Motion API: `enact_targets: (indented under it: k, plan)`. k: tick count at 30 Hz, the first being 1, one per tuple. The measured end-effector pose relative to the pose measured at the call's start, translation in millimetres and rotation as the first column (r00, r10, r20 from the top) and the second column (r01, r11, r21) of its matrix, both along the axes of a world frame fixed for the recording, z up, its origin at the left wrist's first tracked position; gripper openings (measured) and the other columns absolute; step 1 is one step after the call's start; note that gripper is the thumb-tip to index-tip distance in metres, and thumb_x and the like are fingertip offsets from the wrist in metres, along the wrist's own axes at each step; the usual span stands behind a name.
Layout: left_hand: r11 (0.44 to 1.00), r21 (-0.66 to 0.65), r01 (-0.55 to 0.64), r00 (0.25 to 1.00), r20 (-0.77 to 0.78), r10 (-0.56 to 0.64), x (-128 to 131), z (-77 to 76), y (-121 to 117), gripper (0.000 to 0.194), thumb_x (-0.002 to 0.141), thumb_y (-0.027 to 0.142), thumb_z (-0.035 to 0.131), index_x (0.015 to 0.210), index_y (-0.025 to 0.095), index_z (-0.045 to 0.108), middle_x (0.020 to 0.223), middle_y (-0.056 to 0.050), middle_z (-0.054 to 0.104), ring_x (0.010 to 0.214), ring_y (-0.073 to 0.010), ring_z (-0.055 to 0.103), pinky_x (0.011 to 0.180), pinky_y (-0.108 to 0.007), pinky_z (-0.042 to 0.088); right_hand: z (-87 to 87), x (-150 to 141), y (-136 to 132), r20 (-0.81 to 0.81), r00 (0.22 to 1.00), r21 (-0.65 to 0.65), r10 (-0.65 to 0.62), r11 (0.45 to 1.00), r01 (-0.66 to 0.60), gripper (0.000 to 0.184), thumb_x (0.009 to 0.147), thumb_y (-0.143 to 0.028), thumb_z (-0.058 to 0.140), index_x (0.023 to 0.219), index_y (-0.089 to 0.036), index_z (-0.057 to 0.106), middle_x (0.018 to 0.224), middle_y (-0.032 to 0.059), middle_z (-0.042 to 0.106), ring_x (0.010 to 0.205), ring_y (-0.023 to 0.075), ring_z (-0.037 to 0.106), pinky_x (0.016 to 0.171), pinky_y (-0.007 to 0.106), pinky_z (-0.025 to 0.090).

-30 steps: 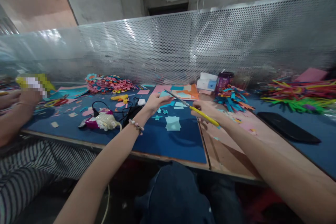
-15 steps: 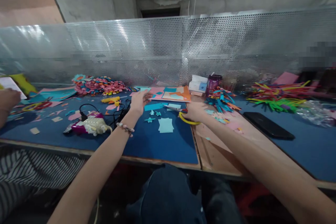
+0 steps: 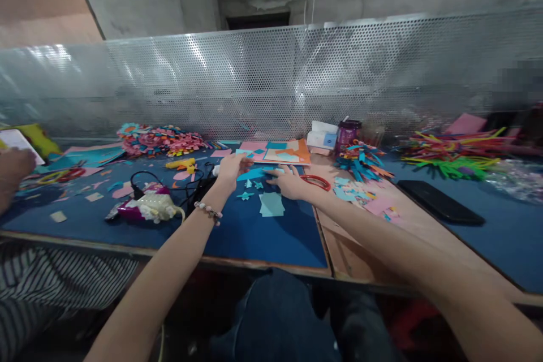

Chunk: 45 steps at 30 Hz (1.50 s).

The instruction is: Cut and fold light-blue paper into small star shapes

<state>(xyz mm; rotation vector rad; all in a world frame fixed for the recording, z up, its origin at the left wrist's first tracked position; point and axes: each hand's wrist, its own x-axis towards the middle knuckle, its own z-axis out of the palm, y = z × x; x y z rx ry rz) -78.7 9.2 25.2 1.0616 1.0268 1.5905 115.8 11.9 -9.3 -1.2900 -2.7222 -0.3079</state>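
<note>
My left hand [image 3: 232,171] is at the far side of the blue mat, fingers loosely apart beside a bright blue paper strip [image 3: 251,173]. Opposite it, my right hand [image 3: 289,182] reaches over the strip's right end with fingers stretched out, seemingly touching the paper there. Just right of that wrist lies a pair of scissors, its red handle [image 3: 317,182] showing and the rest hidden by my hand. Small cut blue paper shapes [image 3: 245,195] lie in front of my hands. Closer to me is a stack of pale blue paper squares [image 3: 271,204].
Coloured sheets [image 3: 288,151] lie behind my hands. On the left are a yellow glue gun [image 3: 180,163], a purple-and-white power strip [image 3: 146,208] with cables, and a co-worker's hand [image 3: 14,172]. To the right sit paper scraps [image 3: 354,189], a black phone [image 3: 439,202] and a purple cup [image 3: 348,134].
My right hand has let go of the scissors, which now lie beside the wrist, and has moved left to the blue paper. My left hand has shifted slightly right.
</note>
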Motion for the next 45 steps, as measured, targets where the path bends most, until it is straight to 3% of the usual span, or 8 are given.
enact_targets:
  k: [5, 10, 15, 20, 24, 32, 40, 45]
  plan:
    - [0.998, 0.024, 0.053, 0.995, -0.082, -0.051, 3.2, -2.7, -2.2, 0.021, 0.065, 0.03, 0.067, 0.075, 0.013, 0.062, 0.073, -0.008, 0.069, 0.062, -0.0143, 0.062, 0.061, -0.027, 0.046, -8.8, 46.7, -25.4, -0.019, 0.993, -0.1, 0.113, 0.988, -0.114, 0.063, 0.07, -0.005, 0.042, 0.129, -0.025, 0.053, 0.137, 0.0024, 0.05, 0.137, 0.0278, 0.024, 0.109, 0.059, 0.006]
    - [0.982, -0.032, 0.185, 0.963, -0.196, -0.187, 7.6, -7.7, -3.1, 0.021, 0.068, 0.033, 0.067, 0.076, 0.014, 0.062, 0.084, -0.013, 0.071, 0.068, -0.0178, 0.064, 0.062, -0.03, 0.047, 0.5, 99.2, -89.8, -0.025, 0.976, 0.014, 0.216, 0.976, -0.216, 0.051, 0.077, -0.01, 0.043, 0.122, -0.025, 0.059, 0.13, 0.0031, 0.057, 0.137, 0.0274, 0.027, 0.11, 0.057, 0.002]
    - [0.928, -0.031, 0.371, 0.886, -0.287, -0.364, 13.6, -8.5, -9.3, 0.025, 0.072, 0.037, 0.065, 0.083, 0.015, 0.058, 0.1, -0.018, 0.069, 0.076, -0.0212, 0.066, 0.063, -0.032, 0.049, 19.1, 118.1, -123.2, -0.072, 0.992, 0.03, 0.103, 0.994, -0.101, 0.032, 0.072, -0.008, 0.049, 0.089, -0.026, 0.07, 0.109, 0.0032, 0.068, 0.125, 0.0292, 0.043, 0.106, 0.05, 0.026]
    - [0.851, -0.034, 0.524, 0.775, -0.397, -0.493, 16.8, -9.4, -13.4, 0.029, 0.073, 0.039, 0.066, 0.087, 0.016, 0.054, 0.1, -0.017, 0.069, 0.077, -0.0207, 0.068, 0.063, -0.031, 0.05, 26.1, 79.5, -102.1, -0.402, 0.915, 0.12, 0.025, 0.992, 0.025, 0.039, 0.082, -0.011, 0.038, 0.114, -0.016, 0.06, 0.117, 0.0113, 0.061, 0.108, 0.0225, 0.055, 0.094, 0.037, 0.041]
    - [0.794, -0.03, 0.607, 0.689, -0.478, -0.545, 17.6, -10.8, -14.1, 0.033, 0.075, 0.043, 0.064, 0.093, 0.017, 0.058, 0.099, -0.017, 0.069, 0.077, -0.0203, 0.068, 0.065, -0.031, 0.051, 30.2, 39.0, -68.5, -0.634, 0.771, 0.024, -0.056, 0.995, 0.092, 0.032, 0.088, -0.026, 0.041, 0.109, -0.014, 0.061, 0.102, 0.0108, 0.066, 0.091, 0.0186, 0.06, 0.084, 0.03, 0.044]
    - [0.745, -0.074, 0.663, 0.606, -0.531, -0.592, 18.7, -12.8, -15.0, 0.039, 0.072, 0.039, 0.07, 0.094, 0.012, 0.053, 0.089, -0.014, 0.07, 0.076, -0.0176, 0.067, 0.072, -0.032, 0.052, 12.9, 28.3, -27.6, -0.855, 0.5, -0.271, -0.139, 0.942, -0.2, 0.034, 0.079, -0.046, 0.053, 0.079, -0.014, 0.065, 0.072, 0.0018, 0.062, 0.061, 0.0124, 0.05, 0.056, 0.024, 0.038]
    - [0.741, -0.083, 0.666, 0.595, -0.541, -0.595, 20.6, -15.4, -15.0, 0.047, 0.072, 0.038, 0.07, 0.103, 0.013, 0.046, 0.084, -0.014, 0.069, 0.074, -0.0201, 0.068, 0.072, -0.037, 0.052, 10.6, 30.9, -29.5, -0.871, 0.473, -0.31, -0.134, 0.896, -0.317, 0.025, 0.071, -0.04, 0.061, 0.072, -0.015, 0.063, 0.067, -0.0002, 0.06, 0.059, 0.0108, 0.048, 0.054, 0.023, 0.034]
    - [0.785, -0.08, 0.615, 0.697, -0.41, -0.588, 19.7, -16.6, -12.1, 0.047, 0.076, 0.042, 0.065, 0.106, 0.013, 0.043, 0.084, -0.014, 0.068, 0.072, -0.0219, 0.069, 0.073, -0.042, 0.053, 10.7, 19.6, -35.6, -0.885, 0.463, -0.149, -0.051, 0.973, -0.178, 0.02, 0.074, -0.035, 0.057, 0.075, -0.015, 0.062, 0.072, 0.0016, 0.063, 0.063, 0.0124, 0.052, 0.06, 0.025, 0.04]
